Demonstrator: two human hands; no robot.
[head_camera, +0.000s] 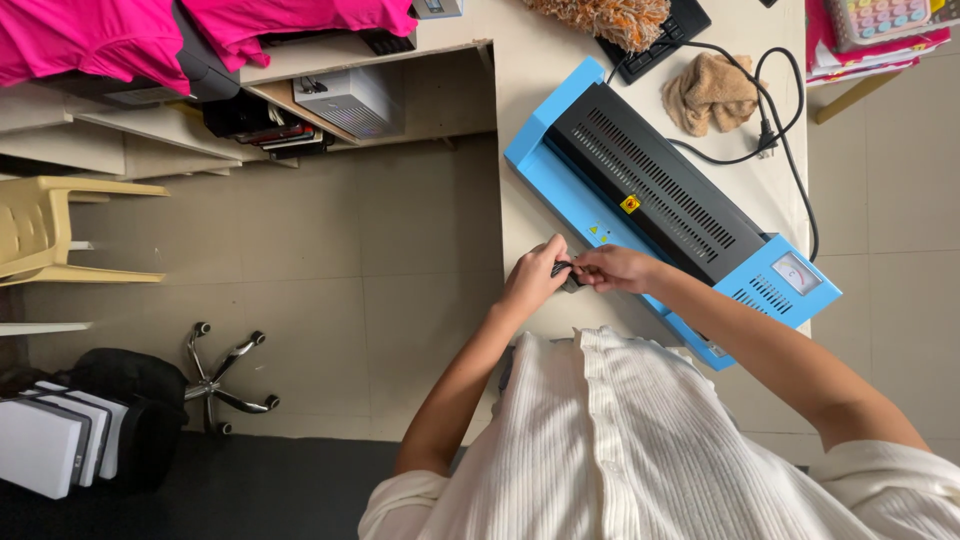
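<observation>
1. The floor (330, 250) is laid with large grey-beige tiles and is evenly lit.
2. A pale worktop (530, 120) runs down the middle, with open shelves (300, 100) built in beside it.
3. Pink cloth (90, 40) lies draped over the top of the shelves.
4. A cream plastic chair (50, 230) stands at the left edge.
5. The chrome base of a swivel chair (225, 375) sits on the tiles near a black bag (140, 400).

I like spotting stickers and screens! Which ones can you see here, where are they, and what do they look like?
Warning sticker: small yellow square on the black top of the blue laminator.
Two tiny stickers: yellow and white, on the laminator's blue edge, beside the hands.
Display window: pale rounded square on the laminator's blue end.
Calculator: pastel coloured keys, top right corner.
</observation>
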